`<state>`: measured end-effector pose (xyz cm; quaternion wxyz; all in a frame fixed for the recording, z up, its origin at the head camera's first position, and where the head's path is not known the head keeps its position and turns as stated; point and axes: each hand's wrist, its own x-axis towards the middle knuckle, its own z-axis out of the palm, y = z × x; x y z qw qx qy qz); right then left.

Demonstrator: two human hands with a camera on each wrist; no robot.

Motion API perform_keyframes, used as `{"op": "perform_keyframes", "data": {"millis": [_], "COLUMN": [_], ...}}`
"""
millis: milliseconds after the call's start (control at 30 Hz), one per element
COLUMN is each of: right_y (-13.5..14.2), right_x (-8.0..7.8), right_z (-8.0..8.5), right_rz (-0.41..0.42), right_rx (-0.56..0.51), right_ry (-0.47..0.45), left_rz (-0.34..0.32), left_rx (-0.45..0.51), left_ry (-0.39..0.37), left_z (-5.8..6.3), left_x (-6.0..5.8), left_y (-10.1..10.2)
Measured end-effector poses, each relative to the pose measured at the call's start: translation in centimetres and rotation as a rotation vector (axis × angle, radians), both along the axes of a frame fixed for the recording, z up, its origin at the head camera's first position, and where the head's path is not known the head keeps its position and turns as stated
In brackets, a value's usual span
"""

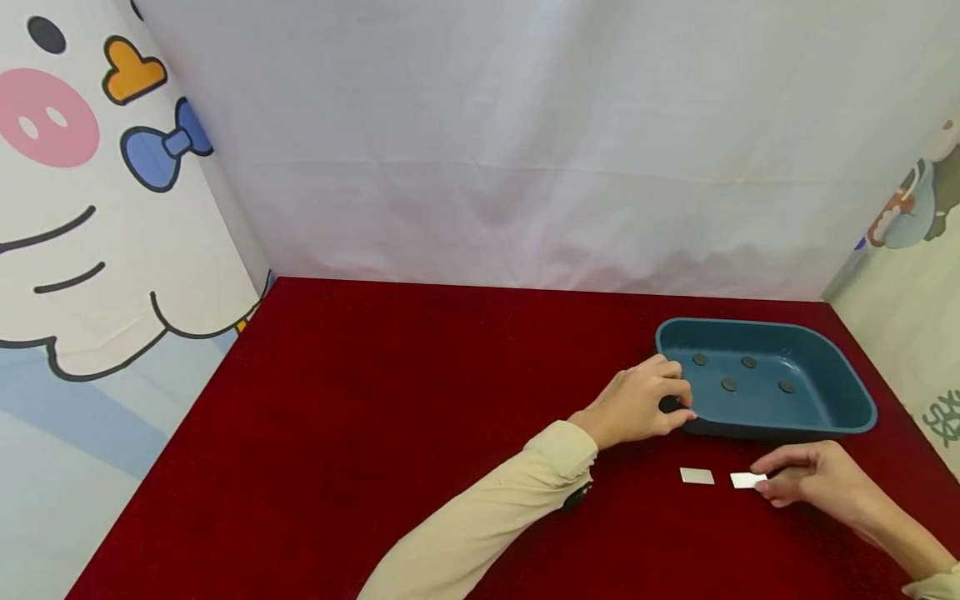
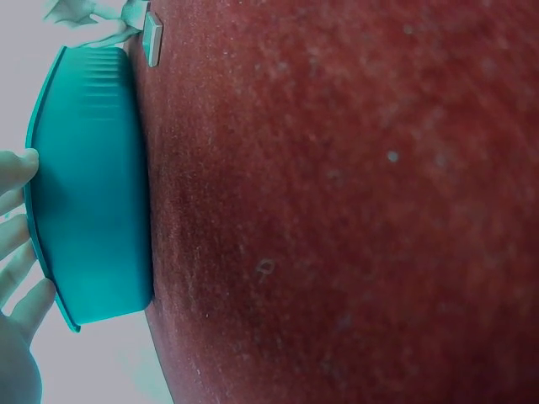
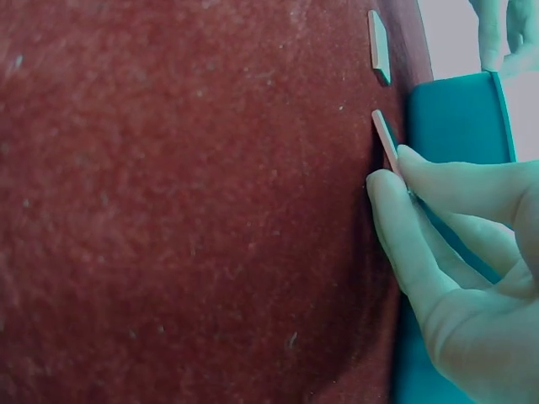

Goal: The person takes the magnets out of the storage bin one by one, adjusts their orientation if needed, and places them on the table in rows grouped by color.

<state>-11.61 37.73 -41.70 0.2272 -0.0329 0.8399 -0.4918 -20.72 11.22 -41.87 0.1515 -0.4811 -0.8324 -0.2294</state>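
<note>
the right hand [image 1: 813, 477] pinches a white tile [image 1: 745, 480] between thumb and fingertips; the tile tilts, and whether its edge touches the red cloth [image 1: 450, 400] cannot be told. the other tile [image 1: 697, 476] lies flat on the cloth, just left of the pinched tile, the 2 not touching. both are on the near side of a blue tub [image 1: 765, 408]. the left hand [image 1: 637, 402] grips the tub's rim at its left end. 4 grey discs [image 1: 729, 384] lie apart on the tub's floor. a white curtain [image 1: 525, 125] hangs behind.
</note>
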Motion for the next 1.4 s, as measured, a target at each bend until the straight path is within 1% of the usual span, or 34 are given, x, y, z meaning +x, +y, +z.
{"op": "perform_keyframes", "data": {"millis": [333,500,800,900,1000,1100,1300,1367,1400], "right_y": [-0.7,-0.8,-1.1,-1.4,-1.8,-2.0,-2.3,-2.3,-2.4], "right_x": [0.1,0.1,-0.1,-0.1,-0.2,-0.1,-0.1,-0.1,-0.1], "right_z": [0.4,0.6,0.8,0.7,0.6,0.6,0.7,0.6,0.6], "right_rz": [0.042,0.057,0.112,0.134,0.137,0.140,0.155,0.176,0.189], "right_rx": [0.077,0.134,0.191,0.245,0.308,0.344,0.338,0.333,0.334], "right_ry": [0.057,0.082,0.111,0.157,0.214,0.249,0.246,0.275,0.304], "left_rz": [0.008,0.010,-0.001,0.001,0.007,0.008,0.000,0.001,0.001], "left_rx": [0.002,0.007,0.006,0.002,-0.004,-0.003,0.006,0.006,0.006], "left_ry": [-0.008,-0.016,-0.011,-0.011,-0.009,-0.008,-0.020,-0.022,-0.021], "left_z": [0.0,0.1,0.0,0.1,0.1,0.1,0.1,0.1,0.1], "left_x": [0.0,0.0,0.0,0.0,0.0,-0.1,-0.1,0.0,0.0], "left_y": [-0.1,-0.1,0.0,-0.1,-0.1,-0.1,-0.1,-0.1,-0.1]}}
